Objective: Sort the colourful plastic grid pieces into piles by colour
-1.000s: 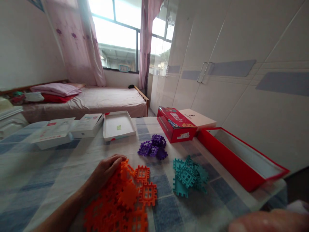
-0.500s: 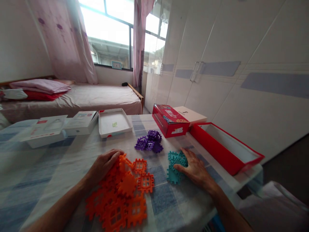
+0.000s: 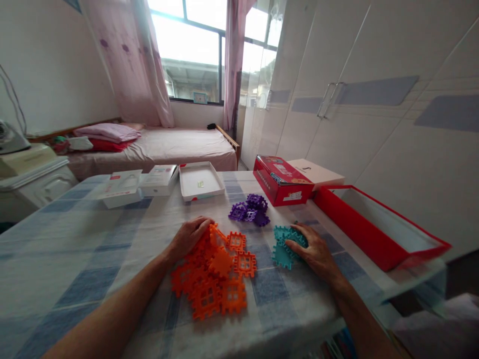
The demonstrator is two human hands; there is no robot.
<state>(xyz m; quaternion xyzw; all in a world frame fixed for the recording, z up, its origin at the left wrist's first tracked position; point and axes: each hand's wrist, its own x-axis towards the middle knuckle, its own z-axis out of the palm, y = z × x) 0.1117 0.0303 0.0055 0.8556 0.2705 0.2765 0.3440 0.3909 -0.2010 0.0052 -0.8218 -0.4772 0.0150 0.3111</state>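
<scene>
Head camera looks down on a desk (image 3: 75,249) under a blue-and-white checked cloth, both forearms reaching across it. The left hand (image 3: 190,234) lies palm down on the far left edge of a heap of orange plastic interlocking square tiles (image 3: 219,274). Its fingers curl over the top pieces, and whether that grip pinches a tile I cannot tell. The right hand (image 3: 316,252) rests flat on a smaller cluster of teal plastic tiles (image 3: 281,247), its grip loose and spread, closed on nothing. The two heaps lie near each other with a strip of bare cloth between them.

Just beyond, between the hands, sits a little pile of purple plastic tiles (image 3: 250,209). Behind it stands a closed red cardboard box (image 3: 282,180), touching a flat white box (image 3: 320,172). A long open red box tray with a white inside (image 3: 377,224) lines the desk's right edge, close by the right hand. Farther left lie a shallow white tray (image 3: 198,180) and two white cartons (image 3: 123,187), well apart from the hands. A pink-sheeted bed (image 3: 168,144) stands past the desk.
</scene>
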